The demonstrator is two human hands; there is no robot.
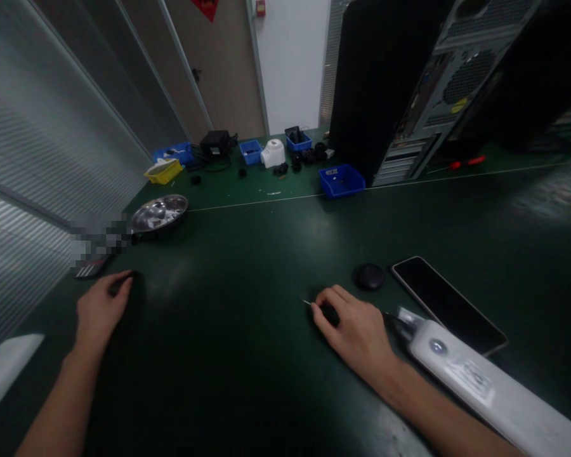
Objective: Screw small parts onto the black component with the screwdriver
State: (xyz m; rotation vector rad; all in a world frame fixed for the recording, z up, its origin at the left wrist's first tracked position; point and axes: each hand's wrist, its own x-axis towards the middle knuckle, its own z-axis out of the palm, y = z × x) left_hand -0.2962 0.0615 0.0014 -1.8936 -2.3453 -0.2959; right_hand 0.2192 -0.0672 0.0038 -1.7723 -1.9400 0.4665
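My right hand rests on the dark green table, fingers curled over the black front end of a long white electric tool. The tool runs back beside my forearm, and its thin metal tip pokes out to the left of my fingers. Something small and dark lies under the fingertips; I cannot make it out. My left hand lies at the left, fingers bent around a small dark thing that is too dim to name.
A black phone and a round black object lie just beyond my right hand. A metal bowl sits at the left. Further back stand a blue bin, a yellow bin, a red-handled screwdriver and an open computer tower.
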